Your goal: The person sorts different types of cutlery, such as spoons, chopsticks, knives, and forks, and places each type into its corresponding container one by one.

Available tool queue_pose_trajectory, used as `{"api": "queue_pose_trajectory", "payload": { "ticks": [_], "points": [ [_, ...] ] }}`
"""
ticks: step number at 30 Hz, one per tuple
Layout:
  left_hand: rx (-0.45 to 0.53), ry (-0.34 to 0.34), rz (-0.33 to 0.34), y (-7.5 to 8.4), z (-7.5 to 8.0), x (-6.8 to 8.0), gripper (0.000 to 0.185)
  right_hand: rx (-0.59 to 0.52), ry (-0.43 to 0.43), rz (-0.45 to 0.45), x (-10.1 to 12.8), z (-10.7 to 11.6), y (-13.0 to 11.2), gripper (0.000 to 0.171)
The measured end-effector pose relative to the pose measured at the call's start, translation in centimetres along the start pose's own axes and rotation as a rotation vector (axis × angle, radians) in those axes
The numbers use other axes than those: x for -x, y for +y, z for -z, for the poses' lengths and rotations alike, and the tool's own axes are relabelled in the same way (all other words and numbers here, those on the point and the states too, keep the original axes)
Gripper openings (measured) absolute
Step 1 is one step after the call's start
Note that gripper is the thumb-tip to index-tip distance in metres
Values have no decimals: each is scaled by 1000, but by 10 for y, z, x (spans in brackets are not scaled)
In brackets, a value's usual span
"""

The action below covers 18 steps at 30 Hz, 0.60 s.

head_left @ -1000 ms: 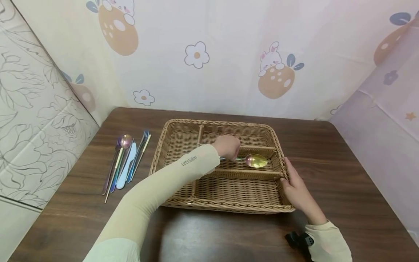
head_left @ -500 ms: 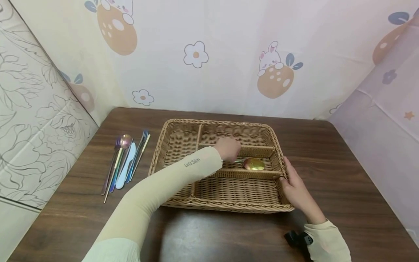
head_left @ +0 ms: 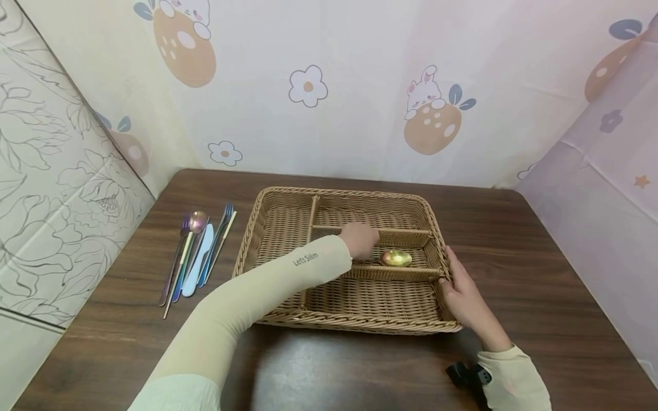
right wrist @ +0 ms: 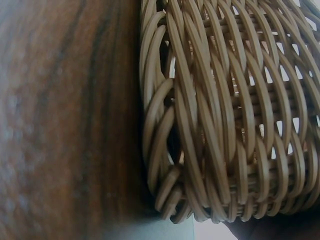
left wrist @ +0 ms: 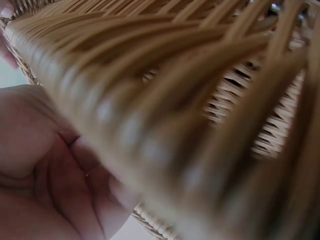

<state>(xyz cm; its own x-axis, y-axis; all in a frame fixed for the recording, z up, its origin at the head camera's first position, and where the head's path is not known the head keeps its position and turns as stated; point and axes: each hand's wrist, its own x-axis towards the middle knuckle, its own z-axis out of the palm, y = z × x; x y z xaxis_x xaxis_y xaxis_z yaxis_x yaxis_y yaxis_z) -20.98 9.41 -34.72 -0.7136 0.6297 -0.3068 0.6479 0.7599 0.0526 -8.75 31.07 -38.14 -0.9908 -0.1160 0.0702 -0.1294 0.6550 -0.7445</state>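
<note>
The golden spoon (head_left: 396, 258) had come down since a second before: then its bowl rode higher and tilted, catching the light; now it lay low in the middle long compartment of the wicker basket (head_left: 267, 205), between the two dividers. The left hand (head_left: 361, 240) had sunk with it and kept its grip on the handle end, fingers curled down around it. Whether the grip had begun to loosen could not be told, since the fingers hid the handle and the left wrist view showed only blurred wicker against the palm. I judged the placing nearly done, with letting go the part left.

The spoon's long axis ran along the compartment, parallel to the dividers. The bowl pointed away from the grip, toward the basket's right-hand end, and the handle led back under the fingers.

The right hand (head_left: 465, 297) had not moved; it rested flat, fingers straight, against the outside of the basket's near right corner, bracing rather than grasping. The right wrist view showed the woven wall (right wrist: 210, 125) standing on the dark table (right wrist: 65, 120).

Well off to the far side of the grip, beyond the basket's left wall, the remaining cutlery (head_left: 197, 257) lay on the table in a loose bundle.
</note>
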Motion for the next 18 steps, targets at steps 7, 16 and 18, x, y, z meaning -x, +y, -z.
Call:
{"api": "queue_pose_trajectory", "payload": {
  "ticks": [7,16,18],
  "points": [
    [-61,2,15,4,-8,-1,26,-3,-8,-6,0,0,0,68],
    [-169,44,17,8,-15,-1,22,-10,-5,-1,1,0,2,68],
    [-175,52,13,9,-15,-1,23,-9,-5,0,1,0,2,68]
  ]
}}
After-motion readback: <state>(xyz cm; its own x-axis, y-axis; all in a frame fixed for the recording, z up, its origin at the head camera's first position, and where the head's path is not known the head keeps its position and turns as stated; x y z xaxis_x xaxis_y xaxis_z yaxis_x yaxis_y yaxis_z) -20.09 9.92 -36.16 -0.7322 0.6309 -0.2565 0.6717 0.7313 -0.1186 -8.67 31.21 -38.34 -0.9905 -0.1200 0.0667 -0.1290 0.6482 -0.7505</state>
